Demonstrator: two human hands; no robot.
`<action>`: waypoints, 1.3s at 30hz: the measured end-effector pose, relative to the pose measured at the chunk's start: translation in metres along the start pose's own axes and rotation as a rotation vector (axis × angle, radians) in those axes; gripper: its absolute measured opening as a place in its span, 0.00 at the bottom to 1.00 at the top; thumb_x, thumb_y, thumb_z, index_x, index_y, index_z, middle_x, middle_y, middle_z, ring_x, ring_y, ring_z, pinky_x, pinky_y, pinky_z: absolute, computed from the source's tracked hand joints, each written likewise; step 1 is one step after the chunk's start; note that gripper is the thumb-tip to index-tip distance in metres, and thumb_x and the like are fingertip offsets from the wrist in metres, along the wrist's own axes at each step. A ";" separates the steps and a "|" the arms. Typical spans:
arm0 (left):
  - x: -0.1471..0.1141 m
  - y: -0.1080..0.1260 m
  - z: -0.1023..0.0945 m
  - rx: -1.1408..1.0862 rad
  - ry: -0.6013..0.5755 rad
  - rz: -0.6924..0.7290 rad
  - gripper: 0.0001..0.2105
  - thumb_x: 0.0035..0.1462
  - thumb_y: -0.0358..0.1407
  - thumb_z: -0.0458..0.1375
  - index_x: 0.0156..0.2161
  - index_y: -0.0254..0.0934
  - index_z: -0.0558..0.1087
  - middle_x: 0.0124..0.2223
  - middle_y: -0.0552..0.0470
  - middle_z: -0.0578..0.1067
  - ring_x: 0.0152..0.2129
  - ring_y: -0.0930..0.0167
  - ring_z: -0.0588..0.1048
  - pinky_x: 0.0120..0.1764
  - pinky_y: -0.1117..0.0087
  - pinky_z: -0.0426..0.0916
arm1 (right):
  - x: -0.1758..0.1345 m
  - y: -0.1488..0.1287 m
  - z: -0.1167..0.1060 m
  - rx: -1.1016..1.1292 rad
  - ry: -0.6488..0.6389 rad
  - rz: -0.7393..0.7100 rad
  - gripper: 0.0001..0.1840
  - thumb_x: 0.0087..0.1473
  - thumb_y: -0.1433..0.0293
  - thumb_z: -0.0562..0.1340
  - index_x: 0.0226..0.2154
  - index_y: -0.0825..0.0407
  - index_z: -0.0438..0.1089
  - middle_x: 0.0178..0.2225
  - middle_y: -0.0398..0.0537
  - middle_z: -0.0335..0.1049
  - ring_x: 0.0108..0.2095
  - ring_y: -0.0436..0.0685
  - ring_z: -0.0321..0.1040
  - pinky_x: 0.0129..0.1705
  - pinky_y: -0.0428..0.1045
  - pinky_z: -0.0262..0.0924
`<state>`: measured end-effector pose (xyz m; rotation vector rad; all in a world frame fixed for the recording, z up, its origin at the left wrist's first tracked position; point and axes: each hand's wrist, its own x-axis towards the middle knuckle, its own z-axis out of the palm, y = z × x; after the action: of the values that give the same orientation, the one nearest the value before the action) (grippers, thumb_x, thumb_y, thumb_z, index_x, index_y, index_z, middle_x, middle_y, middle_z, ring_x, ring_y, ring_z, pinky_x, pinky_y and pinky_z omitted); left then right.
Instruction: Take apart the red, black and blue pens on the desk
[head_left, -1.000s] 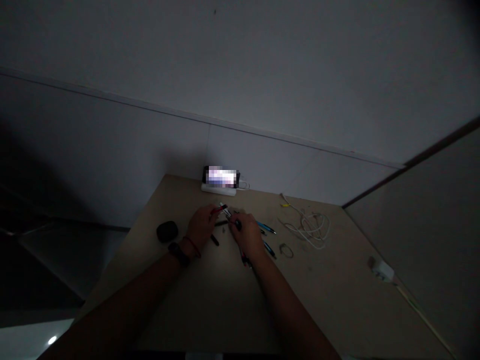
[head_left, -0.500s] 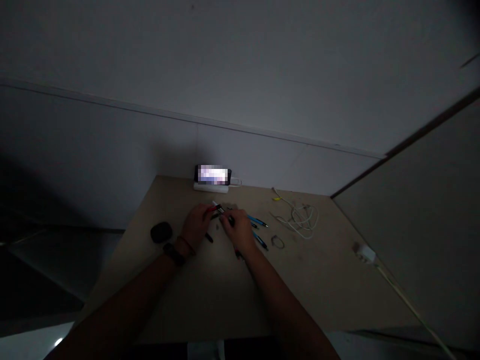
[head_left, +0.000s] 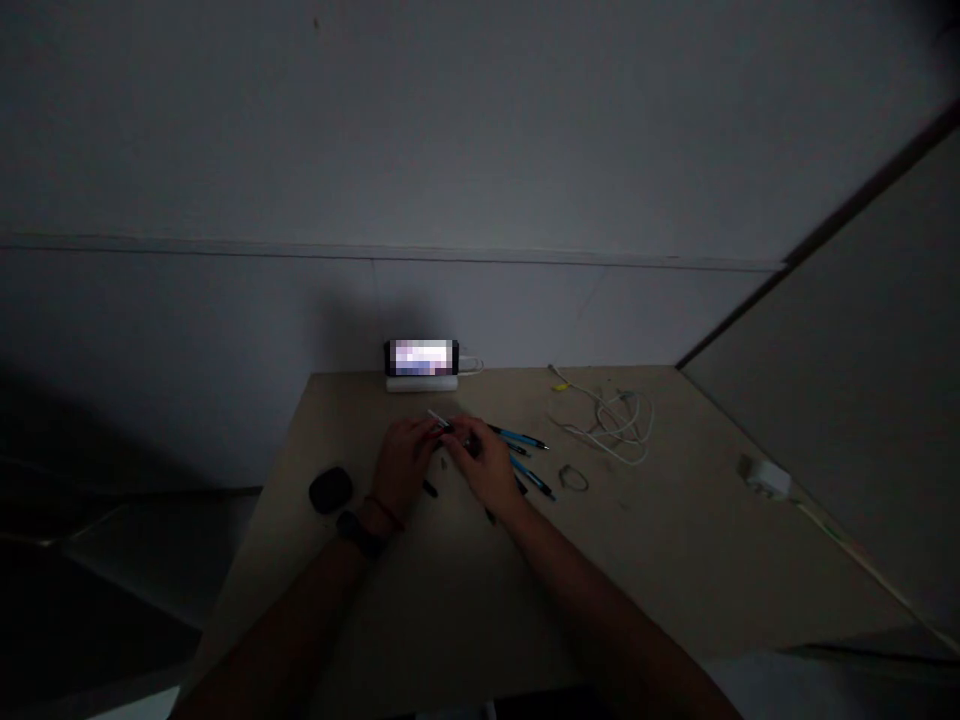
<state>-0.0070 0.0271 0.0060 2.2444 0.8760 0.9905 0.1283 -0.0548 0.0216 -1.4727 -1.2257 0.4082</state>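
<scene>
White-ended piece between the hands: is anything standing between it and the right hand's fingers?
Nothing visible does: the white-ended piece sits right where the left hand and right hand meet, though dimness hides the exact grip. The blue pens lie on the right hand's outer side.

The phone [head_left: 421,357] stands near the desk's [head_left: 675,560] back edge, behind the pens [head_left: 532,478]. A cable [head_left: 604,434] lies right of them.

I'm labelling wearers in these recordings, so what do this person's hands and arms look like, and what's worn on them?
The left hand and right hand are ungloved. The left wrist has a dark, watch-like band and, nearer the hand, a thin, reddish bracelet. The right wrist looks unadorned. No sleeves show; dimness hides finer details.
</scene>
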 end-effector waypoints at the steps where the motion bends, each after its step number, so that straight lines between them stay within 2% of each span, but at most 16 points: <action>1: 0.000 0.001 -0.001 -0.001 0.004 0.002 0.12 0.64 0.35 0.55 0.49 0.41 0.77 0.49 0.46 0.78 0.49 0.63 0.74 0.54 0.55 0.68 | 0.001 -0.002 0.000 0.007 0.001 0.000 0.14 0.58 0.61 0.63 0.43 0.51 0.75 0.34 0.48 0.76 0.34 0.56 0.72 0.35 0.49 0.66; 5: -0.001 0.003 -0.002 -0.024 0.016 -0.006 0.12 0.65 0.37 0.55 0.50 0.42 0.76 0.48 0.47 0.79 0.48 0.63 0.74 0.54 0.56 0.68 | 0.003 -0.008 -0.004 0.019 0.022 -0.024 0.09 0.57 0.63 0.63 0.37 0.50 0.76 0.34 0.49 0.76 0.34 0.56 0.71 0.37 0.50 0.65; 9: -0.002 0.005 -0.002 -0.106 0.025 -0.071 0.14 0.64 0.39 0.57 0.52 0.41 0.75 0.48 0.47 0.79 0.46 0.64 0.76 0.51 0.60 0.71 | 0.006 -0.008 -0.007 0.073 0.048 0.004 0.10 0.56 0.62 0.64 0.37 0.50 0.78 0.36 0.49 0.77 0.36 0.57 0.72 0.37 0.50 0.66; 11: -0.002 0.008 -0.002 -0.182 0.061 -0.125 0.15 0.62 0.41 0.59 0.52 0.40 0.75 0.48 0.47 0.80 0.44 0.65 0.78 0.48 0.62 0.72 | 0.008 -0.006 -0.009 0.131 0.076 0.046 0.12 0.56 0.60 0.64 0.38 0.50 0.78 0.36 0.49 0.77 0.36 0.58 0.73 0.37 0.51 0.66; 16: -0.002 0.015 -0.002 -0.365 0.134 -0.214 0.14 0.59 0.44 0.61 0.44 0.37 0.77 0.41 0.47 0.81 0.38 0.66 0.80 0.42 0.66 0.74 | 0.014 0.004 -0.009 0.339 0.159 0.258 0.21 0.53 0.51 0.64 0.37 0.52 0.76 0.26 0.46 0.75 0.27 0.56 0.71 0.28 0.50 0.67; 20: -0.004 0.017 0.000 -0.456 0.056 -0.252 0.15 0.59 0.44 0.61 0.45 0.36 0.78 0.37 0.49 0.82 0.31 0.69 0.80 0.36 0.69 0.75 | 0.017 0.004 -0.010 0.465 0.203 0.312 0.24 0.49 0.48 0.67 0.36 0.52 0.75 0.27 0.47 0.76 0.29 0.58 0.74 0.29 0.51 0.71; 23: -0.006 0.016 0.003 -0.482 -0.001 -0.286 0.17 0.60 0.44 0.60 0.49 0.36 0.77 0.32 0.50 0.81 0.25 0.70 0.79 0.31 0.70 0.74 | 0.016 -0.002 -0.014 0.387 0.253 0.241 0.23 0.51 0.50 0.67 0.38 0.52 0.75 0.29 0.48 0.78 0.28 0.57 0.75 0.31 0.51 0.71; 29: -0.003 0.012 0.003 -0.444 0.105 -0.286 0.13 0.61 0.40 0.59 0.47 0.37 0.78 0.43 0.47 0.81 0.37 0.67 0.80 0.40 0.66 0.76 | 0.012 -0.008 -0.021 0.062 0.255 0.058 0.18 0.57 0.54 0.63 0.38 0.51 0.77 0.34 0.50 0.79 0.34 0.59 0.75 0.39 0.53 0.70; 34: -0.001 0.010 0.001 -0.431 0.146 -0.294 0.12 0.62 0.39 0.58 0.46 0.36 0.77 0.42 0.46 0.81 0.37 0.68 0.79 0.41 0.66 0.75 | 0.013 -0.001 -0.021 0.033 0.251 0.101 0.21 0.59 0.53 0.60 0.41 0.53 0.76 0.32 0.51 0.78 0.32 0.60 0.75 0.35 0.53 0.69; 39: -0.003 0.014 -0.004 -0.298 0.243 -0.225 0.10 0.64 0.38 0.56 0.45 0.36 0.75 0.44 0.45 0.79 0.41 0.66 0.77 0.42 0.65 0.73 | 0.013 0.003 -0.023 -0.159 0.180 0.050 0.22 0.56 0.51 0.61 0.36 0.52 0.77 0.35 0.53 0.79 0.35 0.62 0.75 0.40 0.55 0.67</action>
<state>-0.0065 0.0168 0.0167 1.7611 0.9867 1.2140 0.1529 -0.0548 0.0314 -1.6411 -1.0989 0.2097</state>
